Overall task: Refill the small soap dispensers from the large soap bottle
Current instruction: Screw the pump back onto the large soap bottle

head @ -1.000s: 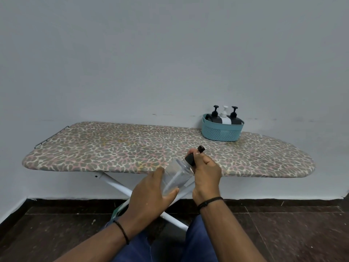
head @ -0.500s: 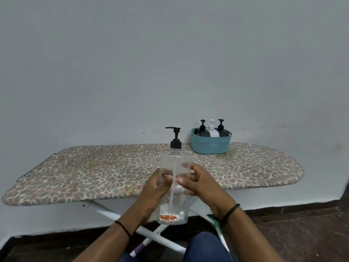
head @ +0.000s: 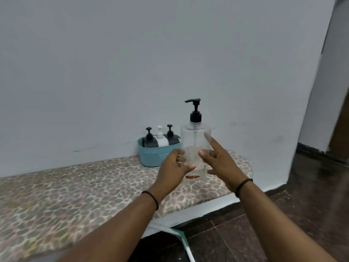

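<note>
The large soap bottle (head: 195, 135) is clear with a black pump and stands upright at the right end of the ironing board (head: 75, 186), its base low on the patterned cover. A little soap lies in its lower part. My left hand (head: 171, 171) grips its lower left side, thumb in front, fingers behind. My right hand (head: 221, 163) touches its right side with thumb and straight, spread fingers. Just left of the bottle, a teal basket (head: 154, 156) holds three small dispensers: a black one (head: 149, 140), a white one (head: 160, 138) and another black one (head: 171, 138).
The board runs along a pale wall (head: 170, 53), and its white leg (head: 181, 237) shows under the near edge. Dark tiled floor (head: 283, 214) lies to the right, where a wall corner and a doorway stand.
The bottle went from tilted in both hands below the board's edge to upright at the board's right end beside the basket. My view moved closer and to the right.
</note>
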